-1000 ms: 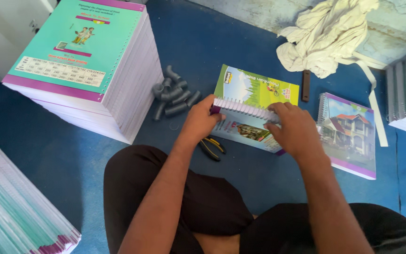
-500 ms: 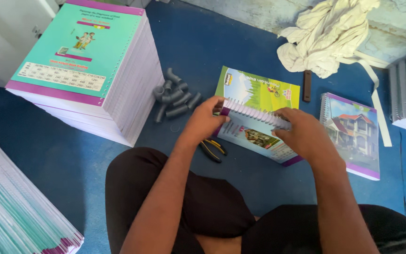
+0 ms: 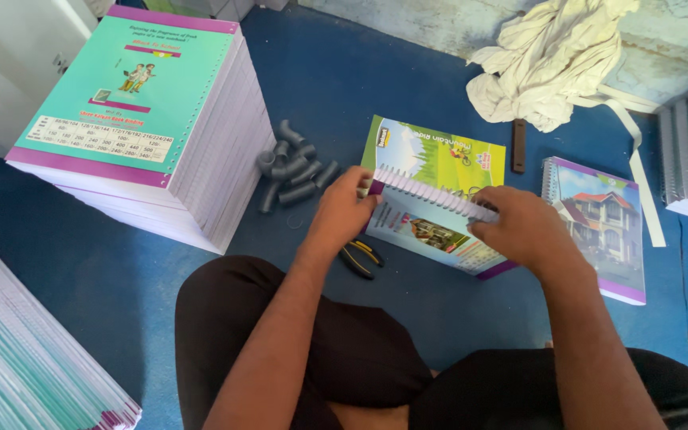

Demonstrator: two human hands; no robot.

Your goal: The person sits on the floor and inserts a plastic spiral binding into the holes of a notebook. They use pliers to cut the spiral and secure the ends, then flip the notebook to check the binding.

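1. The person sits on the blue floor (image 3: 408,87) with both bare hands on an open notebook with colourful picture covers and a white spiral coil (image 3: 431,199) lying just ahead of their knees.
2. The left hand (image 3: 344,209) is curled around the left end of the coil, fingertips pinching at the binding edge.
3. The right hand (image 3: 519,227) lies palm down over the right end of the coil, fingers bent and pressing on it; whether it pinches the wire I cannot tell.
4. The notebook lies tilted, its green cover page folded away from the person and the lower page with a house picture facing up.
5. A pair of black-and-yellow pliers (image 3: 360,256) lies on the floor just below the left wrist.
6. A cluster of short grey plastic tubes (image 3: 292,171) sits left of the notebook.
7. A tall stack of teal-covered, purple-edged books (image 3: 145,119) stands further left.
8. A finished spiral notebook with a house cover (image 3: 599,223) lies to the right, near the right hand.
9. A crumpled cream cloth (image 3: 551,56) lies beyond it by the wall.
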